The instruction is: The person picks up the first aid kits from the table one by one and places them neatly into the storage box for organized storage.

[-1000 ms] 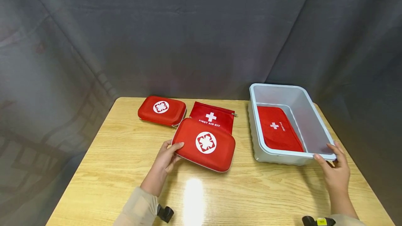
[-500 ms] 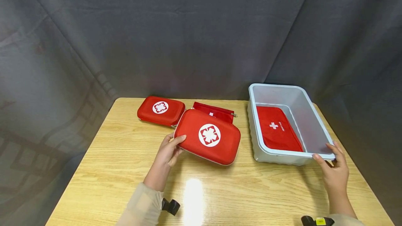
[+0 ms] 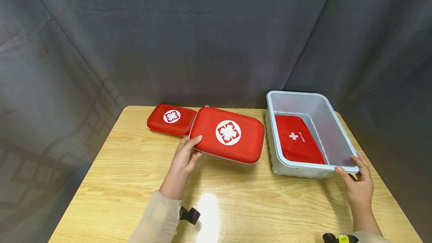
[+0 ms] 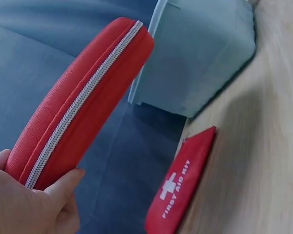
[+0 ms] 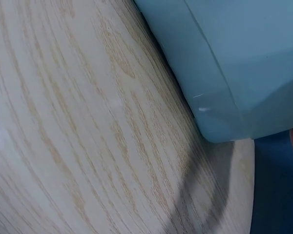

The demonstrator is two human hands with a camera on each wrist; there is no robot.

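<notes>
The left fingers (image 3: 194,142), grasping the larger red case (image 3: 206,130), have raised it nearer to the tub (image 3: 297,170), whose near right corner the right fingers (image 3: 360,164) grip.

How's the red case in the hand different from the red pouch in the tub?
The red case is held up by the left hand, while the red pouch lies inside the pale tub. The red case has a round white badge; the red pouch has a plain white cross with small white writing beside it. Both are red with white markings.
</notes>
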